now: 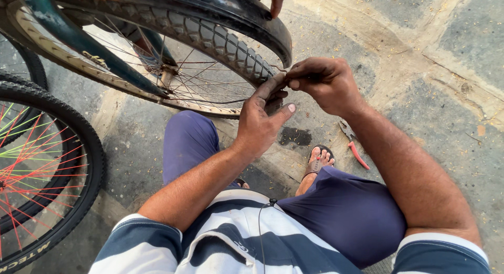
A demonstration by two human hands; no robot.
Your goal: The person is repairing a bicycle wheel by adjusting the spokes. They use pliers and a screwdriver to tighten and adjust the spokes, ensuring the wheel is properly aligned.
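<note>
Left hand: the left hand (261,119) is sitting at the centre of the frame, thumb stretched out to the right and fingers curling up against the tyre tread, pinching something small at the fingertips; what it is cannot be told.
Right hand: the right hand (324,82) is bunching into a narrow fist just right of the left one, its fingertips meeting the left fingertips at the edge of the tyre.
Tyre: the black tyre (220,43) is arching across the upper centre of the frame, with a dark mudguard (231,8) curving over it and thin spokes (210,79) fanning inside the rusty rim.
Frame tube: a teal bar (79,40) is slanting down across the upper left.
Second wheel: another wheel (47,174) with red and green spokes is filling the left edge of the frame.
Pliers: red-handled pliers (353,145) are lying on the ground right of centre, beside the right forearm, well apart from both hands.
Another person: fingers (273,0) are showing at the top edge, above the mudguard.
Sandal: a foot in a sandal (316,161) is resting on the concrete below the hands.
</note>
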